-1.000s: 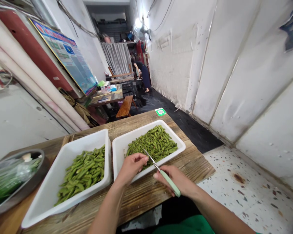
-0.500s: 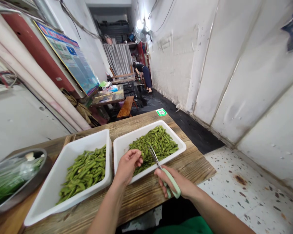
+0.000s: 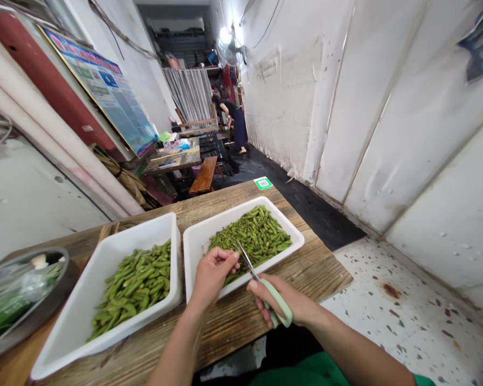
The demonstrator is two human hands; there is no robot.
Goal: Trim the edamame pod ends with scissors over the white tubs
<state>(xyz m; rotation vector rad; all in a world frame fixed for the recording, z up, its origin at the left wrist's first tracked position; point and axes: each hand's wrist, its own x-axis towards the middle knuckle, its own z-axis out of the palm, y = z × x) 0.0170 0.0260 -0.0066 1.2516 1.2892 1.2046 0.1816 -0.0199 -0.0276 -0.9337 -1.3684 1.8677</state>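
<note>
My left hand (image 3: 212,274) hovers over the near left part of the right white tray (image 3: 193,236), thumb and fingers pinched together. Whatever lies between those fingertips is too small to make out. In my right hand (image 3: 298,304) is a pair of scissors with pale green handles (image 3: 280,301), blades pointing up and left. The blades look slightly parted, their tips close beside my left fingertips. Under them, green edamame pods (image 3: 261,228) cover much of the right tray. More edamame pods (image 3: 140,284) lie heaped in the left white tray (image 3: 80,300).
Both trays stand on a wooden table (image 3: 225,343). A metal bowl (image 3: 60,289) with bagged green vegetables is at the far left. A green QR-code card (image 3: 263,183) lies at the table's back edge. Farther off, a person (image 3: 237,123) bends beside benches and another table (image 3: 189,155).
The scissor blades have moved left, closer to my left fingertips, which remain pinched. The whole view has shifted slightly. The distant person has straightened up a little.
</note>
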